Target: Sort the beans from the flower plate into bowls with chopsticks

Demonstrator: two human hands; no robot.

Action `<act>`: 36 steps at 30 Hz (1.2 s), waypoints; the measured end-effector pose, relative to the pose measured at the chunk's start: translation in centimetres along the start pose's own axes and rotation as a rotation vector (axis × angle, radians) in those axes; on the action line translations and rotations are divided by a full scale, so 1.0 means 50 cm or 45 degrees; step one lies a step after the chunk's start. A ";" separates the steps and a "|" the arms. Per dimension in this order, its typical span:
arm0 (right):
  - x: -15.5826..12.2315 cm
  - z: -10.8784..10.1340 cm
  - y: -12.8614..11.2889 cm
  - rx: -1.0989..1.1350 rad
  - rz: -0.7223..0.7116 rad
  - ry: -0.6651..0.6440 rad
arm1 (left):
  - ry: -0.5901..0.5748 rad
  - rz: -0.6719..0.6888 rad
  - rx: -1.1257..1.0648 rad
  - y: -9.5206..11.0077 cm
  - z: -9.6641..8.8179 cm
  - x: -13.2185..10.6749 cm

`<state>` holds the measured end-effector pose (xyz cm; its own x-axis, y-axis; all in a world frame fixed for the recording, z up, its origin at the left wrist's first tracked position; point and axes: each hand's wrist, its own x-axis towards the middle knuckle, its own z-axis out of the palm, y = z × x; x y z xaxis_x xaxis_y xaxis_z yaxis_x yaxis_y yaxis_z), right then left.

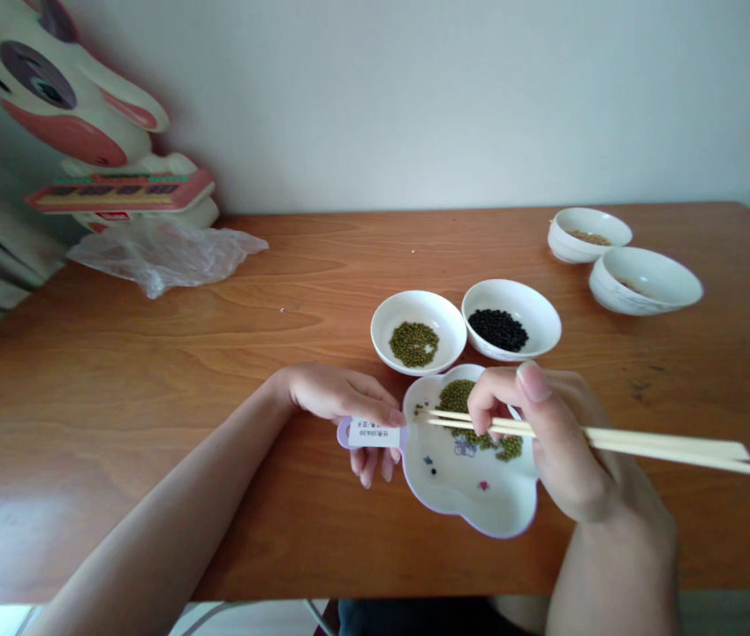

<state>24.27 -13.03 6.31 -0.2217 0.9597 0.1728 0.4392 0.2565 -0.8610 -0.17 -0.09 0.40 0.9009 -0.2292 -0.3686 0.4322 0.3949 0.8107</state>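
Note:
A white flower-shaped plate (454, 490) with a lilac rim and a labelled handle (375, 433) lies near the table's front. My left hand (354, 406) is closed on that handle, thumb on top and fingers underneath. In my right hand (553, 433) is a pair of wooden chopsticks (666, 443), held over the plate. Their tips reach the plate's left side, beside a few green mung beans (420, 410); whether they pinch one I cannot tell. More mung beans (458, 396) lie in the plate's upper part, partly hidden by my right hand. A single black bean or dot shows lower down.
Just behind the plate stand a white bowl of mung beans (418, 305) and a white bowl of black beans (537, 309). Two more white bowls (573, 247) (640, 300) sit at the back right. A cow-shaped toy keyboard (129, 190) and a crumpled plastic bag (169, 256) occupy the back left.

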 end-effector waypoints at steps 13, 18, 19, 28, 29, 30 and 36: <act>0.004 0.004 0.003 -0.008 -0.054 0.061 | 0.010 -0.016 -0.003 0.002 0.002 0.000; 0.001 0.000 0.003 0.014 -0.103 0.123 | 0.026 -0.008 -0.011 -0.001 0.001 0.000; -0.003 -0.004 0.003 0.041 -0.111 0.142 | 0.025 -0.008 -0.012 -0.002 0.001 0.000; -0.018 -0.024 0.009 0.193 -0.333 0.917 | 0.007 0.004 -0.018 -0.002 0.000 0.001; -0.011 -0.019 0.011 0.184 -0.335 0.969 | 0.013 -0.003 -0.016 -0.002 0.000 0.001; -0.006 -0.016 0.013 0.142 -0.256 0.899 | 0.019 -0.010 -0.017 -0.002 0.001 0.001; -0.015 -0.033 0.006 0.099 -0.221 0.676 | 0.016 -0.002 -0.027 -0.001 0.001 0.001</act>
<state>26.03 -13.51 6.72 0.1927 0.8356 0.5145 0.3652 0.4256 -0.8279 -0.14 -0.17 0.38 0.9005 -0.2191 -0.3756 0.4343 0.4133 0.8003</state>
